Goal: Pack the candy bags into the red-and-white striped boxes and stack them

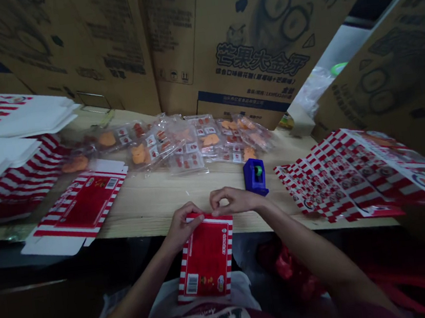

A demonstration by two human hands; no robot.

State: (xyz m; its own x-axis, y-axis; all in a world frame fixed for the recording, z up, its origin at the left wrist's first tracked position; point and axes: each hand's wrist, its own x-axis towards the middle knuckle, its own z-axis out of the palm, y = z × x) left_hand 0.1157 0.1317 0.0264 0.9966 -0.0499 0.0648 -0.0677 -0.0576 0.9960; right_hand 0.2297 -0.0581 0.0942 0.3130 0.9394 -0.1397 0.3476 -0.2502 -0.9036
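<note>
A red carton (207, 252) with white-striped borders and a barcode rests at the table's front edge, its lower end against my body. My left hand (184, 225) grips its top left edge, thumb over the front. At the top right edge is my right hand (230, 200), with thumb and forefinger pinched together; whatever is between the fingertips is too small to make out. A blue tape dispenser (255, 177) stands just beyond my right wrist. Another red striped carton (86, 201) lies flat to the left, its white flaps spread.
Clear packets (185, 141) with orange pieces are heaped along the back. White and red-striped cartons (9, 147) are stacked at left. Red-striped printed packages (335, 180) stand at right. Large cardboard boxes (221, 39) wall the back. A red bag (287, 266) sits below the table.
</note>
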